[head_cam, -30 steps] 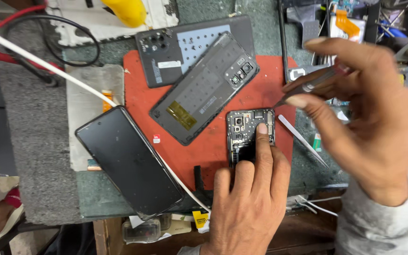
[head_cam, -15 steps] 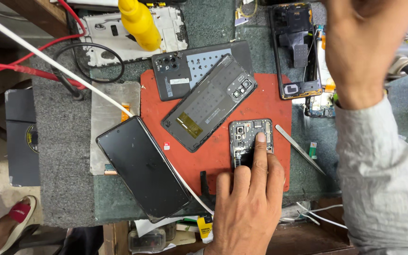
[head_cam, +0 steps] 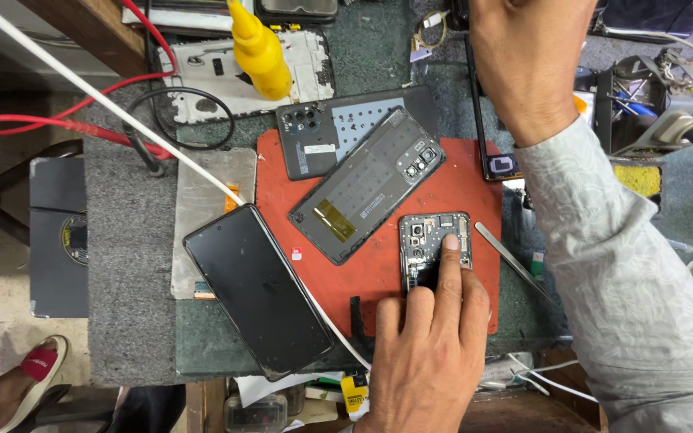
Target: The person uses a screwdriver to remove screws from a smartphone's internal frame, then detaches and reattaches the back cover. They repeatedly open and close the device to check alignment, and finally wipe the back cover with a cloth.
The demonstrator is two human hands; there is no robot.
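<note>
My left hand [head_cam: 431,353] comes in from the bottom edge, its forefinger pressing down on a small opened phone [head_cam: 425,234] with bare circuit parts. That phone lies on a red mat [head_cam: 378,277]. My right hand [head_cam: 527,64] reaches far up to the top edge, arm in a pale patterned sleeve. Its fingers are cut off by the frame, so what it holds is hidden. A grey back cover [head_cam: 366,184] lies slanted on the mat beside the opened phone.
A black phone [head_cam: 258,289] lies face up left of the mat, crossed by a white cable [head_cam: 122,120]. Metal tweezers [head_cam: 511,256] rest right of the mat. A yellow squeeze bottle [head_cam: 258,52], a dark back cover [head_cam: 314,140] and a red cable [head_cam: 58,124] sit behind.
My right hand has risen from beside the opened phone, where it held a thin tool, to the top edge. The view has tilted up the bench. My left hand stays put.
</note>
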